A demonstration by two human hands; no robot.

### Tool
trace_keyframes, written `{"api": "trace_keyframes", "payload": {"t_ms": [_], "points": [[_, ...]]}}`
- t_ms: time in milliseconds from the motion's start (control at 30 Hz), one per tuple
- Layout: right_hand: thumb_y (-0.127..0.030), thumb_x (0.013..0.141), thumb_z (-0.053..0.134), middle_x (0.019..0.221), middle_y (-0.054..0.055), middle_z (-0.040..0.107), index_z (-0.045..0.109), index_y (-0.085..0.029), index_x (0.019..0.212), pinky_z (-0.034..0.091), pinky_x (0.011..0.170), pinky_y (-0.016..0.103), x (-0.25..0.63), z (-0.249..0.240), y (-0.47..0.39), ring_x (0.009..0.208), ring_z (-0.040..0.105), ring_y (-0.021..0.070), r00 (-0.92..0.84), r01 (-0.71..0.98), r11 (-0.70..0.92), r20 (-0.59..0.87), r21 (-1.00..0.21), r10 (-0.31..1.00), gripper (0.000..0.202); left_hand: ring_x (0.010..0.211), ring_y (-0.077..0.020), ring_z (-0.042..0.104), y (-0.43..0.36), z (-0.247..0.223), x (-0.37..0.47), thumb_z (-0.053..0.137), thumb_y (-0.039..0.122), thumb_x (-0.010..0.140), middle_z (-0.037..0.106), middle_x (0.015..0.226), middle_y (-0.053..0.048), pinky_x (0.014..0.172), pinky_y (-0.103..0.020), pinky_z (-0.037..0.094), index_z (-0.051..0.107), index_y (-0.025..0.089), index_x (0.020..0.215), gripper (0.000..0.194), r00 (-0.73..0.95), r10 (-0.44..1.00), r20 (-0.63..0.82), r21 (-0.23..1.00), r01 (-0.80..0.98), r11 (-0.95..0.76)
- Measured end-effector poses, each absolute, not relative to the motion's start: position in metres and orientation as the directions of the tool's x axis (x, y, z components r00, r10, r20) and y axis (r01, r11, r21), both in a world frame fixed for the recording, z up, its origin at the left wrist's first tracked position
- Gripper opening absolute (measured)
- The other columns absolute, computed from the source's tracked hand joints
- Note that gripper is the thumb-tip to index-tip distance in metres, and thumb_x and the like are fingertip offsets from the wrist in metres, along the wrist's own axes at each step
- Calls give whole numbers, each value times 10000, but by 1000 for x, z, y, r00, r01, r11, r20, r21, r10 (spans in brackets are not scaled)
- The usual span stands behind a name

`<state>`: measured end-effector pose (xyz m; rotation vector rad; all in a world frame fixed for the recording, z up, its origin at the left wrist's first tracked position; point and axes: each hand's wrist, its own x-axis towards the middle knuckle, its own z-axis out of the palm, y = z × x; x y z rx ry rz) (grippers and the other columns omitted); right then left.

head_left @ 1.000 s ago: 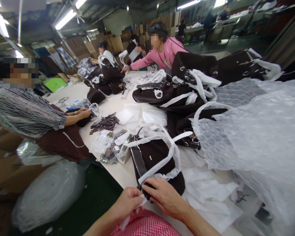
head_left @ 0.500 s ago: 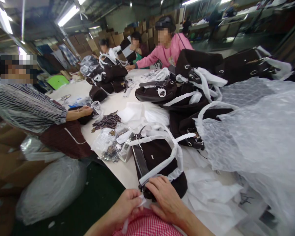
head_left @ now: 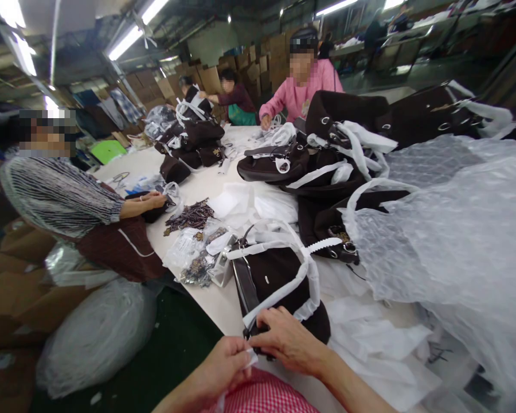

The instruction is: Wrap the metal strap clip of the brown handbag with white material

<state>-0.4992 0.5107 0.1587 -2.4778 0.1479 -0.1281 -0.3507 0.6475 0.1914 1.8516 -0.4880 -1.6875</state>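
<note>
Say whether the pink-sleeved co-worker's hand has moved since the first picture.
Yes: the pink-sleeved hand has moved rightward, away from the far bag pile.

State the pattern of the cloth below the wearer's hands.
Red and white checked cloth, seen best in the head view.

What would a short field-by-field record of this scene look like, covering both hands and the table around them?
Left hand: grip closed on a white strip
Right hand: fingers at the near end of the dark bag
Strap: wrapped in white, lying across the dark bag
Left of bag: small clear packets, dark pile beyond them
Right of bag: white sheets, bubble wrap
Co-workers: striped sleeve at left, pink top across the table
Unclear: exact contact of right fingertips
</note>
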Motion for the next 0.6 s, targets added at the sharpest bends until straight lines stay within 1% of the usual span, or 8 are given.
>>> {"api": "trace_keyframes", "payload": {"t_ms": [100, 167, 233, 333, 433, 500, 533, 600], "points": [[-339, 906, 621, 1020, 25, 562, 677, -348, 1028, 375, 799, 375, -487, 170, 498, 976, 519, 213, 996, 24, -861, 91, -509, -26, 135, 404, -52, 304, 645, 200, -345, 606, 576, 646, 457, 505, 61, 432, -232, 178, 516, 170, 691, 418, 127, -662, -739, 668, 3, -744], [-373, 862, 677, 1036, 39, 562, 687, -325, 984, 391, 864, 416, -479, 178, 493, 1012, 506, 234, 991, 78, -893, 132, -443, 21, 132, 451, -60, 323, 642, 209, -342, 589, 551, 677, 465, 535, 51, 472, -235, 201, 517, 164, 686, 393, 127, -686, -716, 683, -74, -727], [-371, 828, 719, 1144, 59, 556, 699, -299, 938, 369, 973, 476, -473, 185, 490, 1129, 470, 263, 983, 118, -904, 177, -411, 48, 134, 494, -69, 338, 638, 218, -338, 570, 516, 706, 469, 564, 48, 506, -234, 226, 513, 165, 684, 356, 115, -702, -703, 691, -124, -712], [-375, 811, 742, 1316, 60, 517, 712, -259, 861, 275, 1103, 542, -468, 187, 488, 1287, 386, 290, 973, 169, -891, 215, -421, 83, 130, 539, -78, 355, 636, 225, -334, 527, 454, 730, 473, 594, 47, 540, -232, 254, 500, 170, 679, 290, 93, -711, -697, 690, -184, -700], [-381, 851, 700, 1234, 35, 613, 698, -247, 846, 112, 1151, 651, -467, 178, 483, 1350, 373, 298, 971, 226, -838, 186, -496, 152, 134, 561, -90, 385, 636, 219, -330, 488, 394, 708, 483, 611, 42, 558, -237, 283, 512, 164, 707, 231, 70, -708, -703, 681, -222, -698], [-361, 883, 666, 1152, 3, 677, 683, -254, 875, -3, 1128, 716, -468, 170, 478, 1366, 394, 287, 973, 233, -757, 138, -610, 188, 109, 566, -97, 400, 637, 213, -328, 482, 387, 697, 486, 619, 43, 563, -241, 296, 521, 159, 742, 236, 60, -700, -712, 677, -206, -706], [-344, 890, 662, 1152, -9, 690, 676, -256, 896, -23, 1116, 733, -468, 168, 475, 1370, 404, 283, 974, 220, -706, 114, -673, 195, 90, 572, -99, 406, 637, 211, -328, 482, 390, 701, 487, 625, 42, 569, -242, 301, 523, 157, 752, 242, 61, -698, -714, 677, -198, -709], [-299, 878, 681, 1234, -15, 673, 664, -253, 940, 32, 1120, 730, -468, 166, 471, 1363, 426, 277, 977, 184, -617, 73, -765, 200, 79, 587, -102, 409, 636, 210, -326, 487, 392, 715, 484, 633, 41, 582, -244, 306, 517, 158, 740, 237, 60, -704, -708, 680, -209, -702]]}}
